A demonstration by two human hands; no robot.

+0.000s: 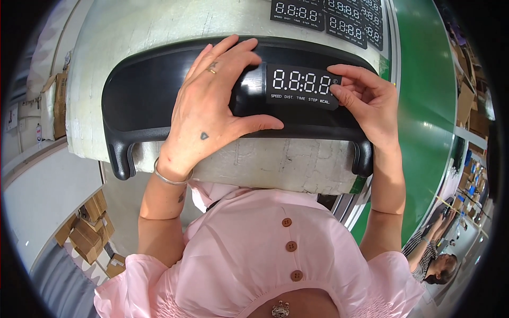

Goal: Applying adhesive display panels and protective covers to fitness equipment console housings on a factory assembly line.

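Observation:
A black, wide, curved plastic console (143, 95) with two short legs bent toward me lies across a light, film-wrapped work surface (265, 167). On its right half is a dark display panel (300, 90) with white digits and small lettering; whether it lies flat or is slightly raised, I cannot tell. My right hand (375, 103) pinches this panel's right edge between thumb and fingers. My left hand (201, 100), fingers spread, is over the console's middle. Its fingertips reach the far edge, and its thumb points right, just below the panel's left corner.
Several similar display panels (347, 24) lie at the far right of the work surface. A metal rail (392, 37) runs along its right side, beside green flooring (424, 106). Cardboard boxes (87, 238) stand at lower left. Another person (435, 262) is at the lower right.

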